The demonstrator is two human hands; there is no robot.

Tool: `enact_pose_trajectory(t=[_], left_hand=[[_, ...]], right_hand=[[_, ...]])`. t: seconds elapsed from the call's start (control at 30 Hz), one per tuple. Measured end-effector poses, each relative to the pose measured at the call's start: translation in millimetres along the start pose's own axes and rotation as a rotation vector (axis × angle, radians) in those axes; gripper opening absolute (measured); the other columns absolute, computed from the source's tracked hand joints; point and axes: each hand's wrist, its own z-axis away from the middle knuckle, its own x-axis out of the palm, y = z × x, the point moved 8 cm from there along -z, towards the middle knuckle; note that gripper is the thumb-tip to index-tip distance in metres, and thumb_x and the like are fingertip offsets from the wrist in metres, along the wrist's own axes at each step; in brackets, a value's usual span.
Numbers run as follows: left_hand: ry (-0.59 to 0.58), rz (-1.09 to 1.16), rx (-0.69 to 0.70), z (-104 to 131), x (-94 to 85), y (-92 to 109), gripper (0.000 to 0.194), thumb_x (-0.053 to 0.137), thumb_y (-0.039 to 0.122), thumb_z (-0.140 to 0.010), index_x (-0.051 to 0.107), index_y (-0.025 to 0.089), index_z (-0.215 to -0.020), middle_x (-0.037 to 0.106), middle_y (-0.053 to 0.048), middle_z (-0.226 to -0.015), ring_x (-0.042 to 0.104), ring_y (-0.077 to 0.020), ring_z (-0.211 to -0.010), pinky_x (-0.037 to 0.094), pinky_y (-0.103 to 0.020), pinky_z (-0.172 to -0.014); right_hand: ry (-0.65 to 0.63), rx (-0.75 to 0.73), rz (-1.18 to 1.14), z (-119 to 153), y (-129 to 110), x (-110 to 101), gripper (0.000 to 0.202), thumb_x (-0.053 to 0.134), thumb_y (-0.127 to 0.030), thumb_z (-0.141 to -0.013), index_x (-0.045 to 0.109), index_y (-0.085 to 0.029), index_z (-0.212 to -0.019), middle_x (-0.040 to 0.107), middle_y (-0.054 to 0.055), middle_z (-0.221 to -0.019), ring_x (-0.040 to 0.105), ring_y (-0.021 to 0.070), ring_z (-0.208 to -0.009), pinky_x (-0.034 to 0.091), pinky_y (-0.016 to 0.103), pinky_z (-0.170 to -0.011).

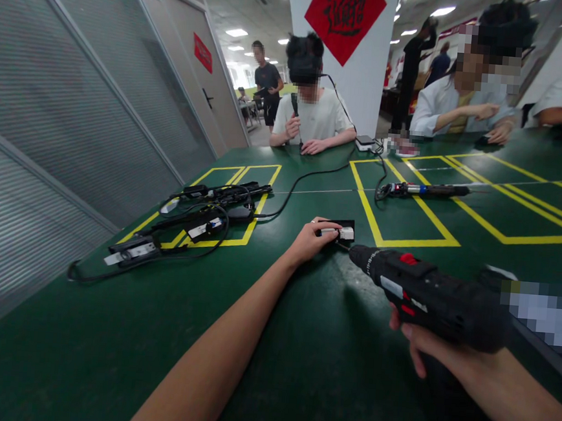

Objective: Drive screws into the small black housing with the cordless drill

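Observation:
My right hand (pixel 426 348) is wrapped round the grip of a black cordless drill (pixel 430 297) with red switches. The drill points left, and a thin bit reaches from its chuck (pixel 362 258) to the near side of a small black case (pixel 350 225) with a white label. Whether the bit touches the case, I cannot tell. My left hand (pixel 311 242) holds that case down on the green table (pixel 253 312), its fingers lying over the label and partly hiding it.
To the left lie several black adapters with cables (pixel 207 214). A soldering-iron-like tool (pixel 423 190) rests inside yellow tape lines at the right. At the right edge is a blurred device (pixel 544 322). Across the table, a person (pixel 312 122) holds a screwdriver; another person (pixel 463 114) sits further right.

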Motion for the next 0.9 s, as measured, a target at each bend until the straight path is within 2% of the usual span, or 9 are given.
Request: enact_pose_trajectory(t=[0.17, 0.27, 0.4, 0.5, 0.6, 0.67, 0.73, 0.8, 0.9], left_hand=[[-0.001, -0.003, -0.005, -1, 0.4, 0, 0.03, 0.053, 0.032, -0.082, 0.067, 0.019, -0.105, 0.058, -0.008, -0.11, 0.053, -0.0189, -0.105, 0.04, -0.033, -0.095], [-0.012, -0.007, -0.007, -2, 1.2, 2, 0.03, 0.054, 0.031, -0.082, 0.067, 0.019, -0.106, 0.059, -0.007, -0.11, 0.052, -0.0191, -0.107, 0.039, -0.033, -0.097], [-0.013, -0.014, -0.015, -2, 0.9, 1, 0.03, 0.054, 0.031, -0.082, 0.067, 0.019, -0.106, 0.058, -0.007, -0.111, 0.052, -0.0187, -0.107, 0.039, -0.032, -0.097], [-0.011, -0.009, -0.006, -1, 0.8, 0, 0.03, 0.054, 0.032, -0.082, 0.067, 0.019, -0.106, 0.057, -0.007, -0.111, 0.052, -0.0186, -0.107, 0.039, -0.032, -0.097], [-0.018, -0.001, 0.007, -1, 1.4, -2, 0.03, 0.054, 0.033, -0.082, 0.067, 0.02, -0.106, 0.057, -0.007, -0.111, 0.052, -0.0187, -0.107, 0.039, -0.033, -0.097], [-0.024, 0.001, 0.008, -1, 1.6, -2, 0.03, 0.054, 0.033, -0.082, 0.067, 0.02, -0.106, 0.057, -0.007, -0.111, 0.052, -0.0187, -0.107, 0.039, -0.033, -0.097], [-0.025, 0.001, 0.009, -1, 1.4, -2, 0.03, 0.054, 0.033, -0.082, 0.067, 0.02, -0.106, 0.057, -0.007, -0.111, 0.052, -0.0188, -0.107, 0.039, -0.033, -0.097], [-0.025, 0.001, 0.01, -2, 1.1, -2, 0.03, 0.055, 0.033, -0.082, 0.067, 0.02, -0.106, 0.057, -0.007, -0.11, 0.052, -0.0189, -0.107, 0.038, -0.033, -0.097], [-0.026, -0.001, 0.008, -1, 1.1, -2, 0.03, 0.055, 0.032, -0.081, 0.067, 0.02, -0.106, 0.057, -0.007, -0.11, 0.052, -0.019, -0.106, 0.038, -0.033, -0.097]], right_hand=[[-0.017, 0.01, -0.046, 3, -4, 5, 0.036, 0.047, -0.054, -0.082, 0.069, -0.025, -0.085, 0.063, 0.0, -0.062, 0.06, 0.0205, -0.065, 0.047, 0.034, -0.07], [0.055, -0.003, -0.156, -2, -5, 6, 0.024, 0.055, -0.045, -0.076, 0.066, -0.026, -0.085, 0.068, 0.0, -0.069, 0.059, 0.0167, -0.05, 0.05, 0.031, -0.057], [0.106, -0.017, -0.246, -8, 1, 8, 0.025, 0.06, -0.044, -0.069, 0.062, -0.024, -0.084, 0.071, 0.002, -0.077, 0.053, 0.0127, -0.036, 0.047, 0.029, -0.044], [0.079, -0.025, -0.182, -6, 2, 5, 0.026, 0.058, -0.047, -0.074, 0.064, -0.023, -0.081, 0.07, 0.002, -0.073, 0.058, 0.0156, -0.045, 0.049, 0.032, -0.055], [0.052, -0.002, -0.046, -1, 0, -1, 0.038, 0.049, -0.056, -0.079, 0.065, -0.023, -0.068, 0.067, 0.003, -0.071, 0.063, 0.0235, -0.074, 0.045, 0.037, -0.077], [0.033, 0.008, -0.017, 0, -2, -3, 0.047, 0.046, -0.061, -0.079, 0.061, -0.023, -0.056, 0.067, 0.004, -0.077, 0.061, 0.0267, -0.086, 0.042, 0.039, -0.082], [0.022, 0.001, -0.019, 0, -2, -3, 0.051, 0.045, -0.062, -0.079, 0.057, -0.022, -0.05, 0.067, 0.005, -0.081, 0.06, 0.0272, -0.087, 0.042, 0.039, -0.081], [0.013, 0.001, -0.015, -1, -1, -3, 0.051, 0.045, -0.063, -0.08, 0.06, -0.023, -0.052, 0.066, 0.004, -0.078, 0.06, 0.0268, -0.083, 0.041, 0.039, -0.081], [0.005, 0.015, -0.015, -3, 3, -1, 0.046, 0.044, -0.063, -0.081, 0.069, -0.024, -0.073, 0.065, 0.003, -0.073, 0.06, 0.0257, -0.078, 0.041, 0.039, -0.079]])
